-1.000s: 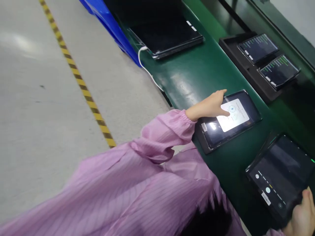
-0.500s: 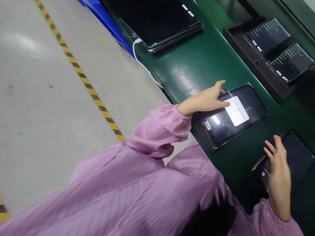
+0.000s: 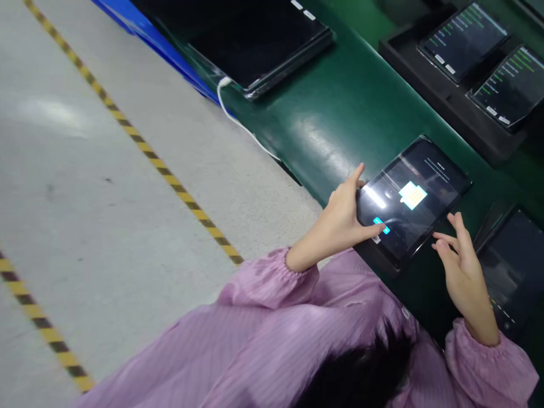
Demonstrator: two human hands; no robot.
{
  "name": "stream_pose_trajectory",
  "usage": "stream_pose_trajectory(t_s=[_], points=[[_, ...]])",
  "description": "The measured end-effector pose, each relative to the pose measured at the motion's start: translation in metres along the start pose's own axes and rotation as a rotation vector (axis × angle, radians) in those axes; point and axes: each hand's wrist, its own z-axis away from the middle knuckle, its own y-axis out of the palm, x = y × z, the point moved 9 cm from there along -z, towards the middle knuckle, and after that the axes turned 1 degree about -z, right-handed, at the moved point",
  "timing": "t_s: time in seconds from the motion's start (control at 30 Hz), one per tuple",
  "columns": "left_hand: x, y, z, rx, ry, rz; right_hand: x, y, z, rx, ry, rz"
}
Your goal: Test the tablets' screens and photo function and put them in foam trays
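Observation:
A tablet (image 3: 437,187) lies on the green work surface, its screen lit with a pale blue and yellow picture and a blue button. My left hand (image 3: 342,221) is at the tablet's left edge. Its thumb rests on the screen at the blue button, while the index finger points outward with the fingers apart; the other fingers are partly hidden. My right hand (image 3: 463,269) is beside the tablet's right edge, holding nothing, fingers slightly bent and apart. A second tablet (image 3: 514,260), with a dark screen, lies behind my right hand.
Dark stacked tablets (image 3: 263,45) lie at the top, with a white cable (image 3: 246,131) running off them. A black tray (image 3: 442,99) at the upper right holds two tablets showing text. The green table (image 3: 314,122) borders a grey floor with yellow-black tape (image 3: 159,164).
The first tablet's screen went from a white pop-up to a picture with a blue button. My left thumb moved down the screen. My right hand moved from the second tablet toward the first.

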Motion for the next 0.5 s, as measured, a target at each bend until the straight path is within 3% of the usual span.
stream_pose_trajectory(t_s=[0.17,0.33,0.43,0.5], points=[[-0.01,-0.016,-0.003,-0.085,-0.067,0.167,0.0,0.005,0.0,-0.051,0.041,-0.044],[-0.015,0.014,-0.006,0.018,-0.134,0.442,-0.017,0.007,-0.001,-0.17,0.108,-0.201],[-0.015,0.023,-0.003,-0.054,-0.086,0.513,-0.01,0.004,0.001,-0.272,0.098,-0.38],[-0.025,0.019,-0.003,-0.107,0.01,0.568,0.009,-0.005,0.004,-0.335,-0.001,-0.522]])
